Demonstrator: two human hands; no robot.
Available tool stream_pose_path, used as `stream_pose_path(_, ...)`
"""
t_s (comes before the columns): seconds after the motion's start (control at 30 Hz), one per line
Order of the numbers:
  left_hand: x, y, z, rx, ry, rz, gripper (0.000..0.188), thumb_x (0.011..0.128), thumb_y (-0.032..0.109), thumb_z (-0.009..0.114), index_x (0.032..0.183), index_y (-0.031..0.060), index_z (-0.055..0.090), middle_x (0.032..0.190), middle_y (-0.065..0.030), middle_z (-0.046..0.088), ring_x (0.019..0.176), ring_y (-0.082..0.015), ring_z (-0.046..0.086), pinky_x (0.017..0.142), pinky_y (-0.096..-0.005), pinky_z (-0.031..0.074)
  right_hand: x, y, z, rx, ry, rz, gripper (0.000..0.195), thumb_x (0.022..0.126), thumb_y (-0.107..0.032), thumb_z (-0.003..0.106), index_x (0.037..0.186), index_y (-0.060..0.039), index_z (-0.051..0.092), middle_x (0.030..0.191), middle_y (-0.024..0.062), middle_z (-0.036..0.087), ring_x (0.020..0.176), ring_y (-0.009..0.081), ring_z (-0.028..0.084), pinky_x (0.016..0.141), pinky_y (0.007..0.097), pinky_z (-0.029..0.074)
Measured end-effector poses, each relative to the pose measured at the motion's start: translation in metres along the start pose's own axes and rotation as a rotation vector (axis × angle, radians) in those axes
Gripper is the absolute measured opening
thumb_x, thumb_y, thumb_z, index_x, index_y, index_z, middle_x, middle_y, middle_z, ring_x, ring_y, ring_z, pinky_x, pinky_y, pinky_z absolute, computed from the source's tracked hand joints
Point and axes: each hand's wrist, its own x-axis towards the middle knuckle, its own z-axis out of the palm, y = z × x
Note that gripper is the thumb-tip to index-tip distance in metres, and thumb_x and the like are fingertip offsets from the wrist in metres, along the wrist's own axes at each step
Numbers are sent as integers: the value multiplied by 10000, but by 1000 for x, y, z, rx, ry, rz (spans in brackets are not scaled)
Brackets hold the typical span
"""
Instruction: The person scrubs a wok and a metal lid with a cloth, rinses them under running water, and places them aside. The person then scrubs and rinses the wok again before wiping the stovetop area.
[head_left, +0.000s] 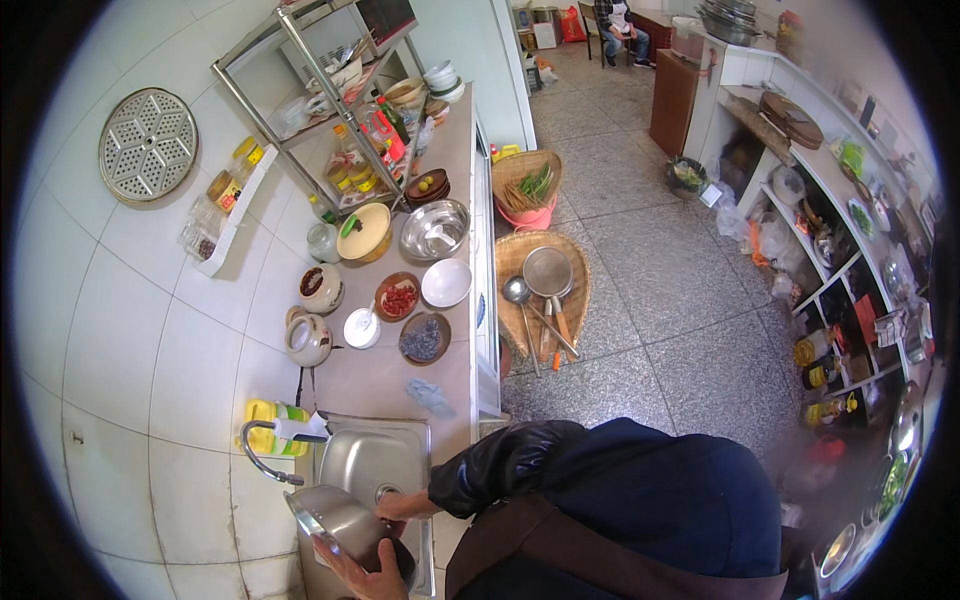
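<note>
A stainless steel bowl is tilted on its side over the steel sink. My left hand holds it from below, thumb raised along its side. My right hand reaches in from a dark, shiny sleeve and touches the side of the bowl near the drain. Its fingers are curled and partly hidden, so whether they grip anything is unclear. A curved faucet arches over the sink's wall side. No water stream is visible.
A crumpled blue cloth lies on the counter beside the sink. Beyond it are bowls of dried red chillies and dark grains, and ceramic jars. A wicker basket with ladles stands on the floor. A person sits far back.
</note>
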Motion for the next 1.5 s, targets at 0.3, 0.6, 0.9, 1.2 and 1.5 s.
stream_pose_path(0.3, 1, -7, 6, -77, 104, 44, 1017, 752, 434, 800, 1506, 19, 259, 1504, -304, 294, 1373, -459, 323, 1108, -516, 311, -4, -6, 0, -90, -12, 24, 242, 868, -167, 568, 778, 37, 661, 722, 116, 658, 595, 226, 693, 566, 369, 598)
stream_pose_path(0.6, 1, -10, 6, -43, 125, 64, 1082, 725, 448, 822, 1509, -3, 229, 1509, -312, 281, 1393, -450, 299, 1126, -506, 286, -7, -13, -1, -88, -27, -46, 265, 889, -186, 590, 807, 54, 670, 735, 114, 660, 606, 220, 694, 562, 357, 599)
stream_pose_path(0.9, 1, 4, 0, -90, 103, 11, 1038, 730, 441, 820, 1490, -12, 277, 1510, -303, 284, 1394, -442, 300, 1136, -495, 279, -2, -11, -3, -94, 37, 9, 237, 906, -184, 579, 846, 16, 692, 718, 102, 675, 599, 193, 697, 574, 352, 598)
stream_pose_path(1.2, -5, -42, -6, -464, 147, -273, 492, 856, 99, 687, 1285, -67, 512, 1199, -200, 606, 1050, -247, 611, 881, -374, 525, 2, -31, 5, -606, -11, -295, 270, 912, -269, 615, 893, -10, 690, 700, 59, 675, 608, 159, 667, 590, 263, 535)
stream_pose_path(1.5, -22, -128, 1, -1466, 737, -462, 388, 909, 193, 671, 1247, 34, 568, 1256, -97, 601, 1083, -231, 611, 913, -409, 512, -9, -119, 40, -797, -33, -498, 429, 843, -443, 641, 956, -33, 693, 800, 94, 697, 683, 208, 640, 648, 362, 508)
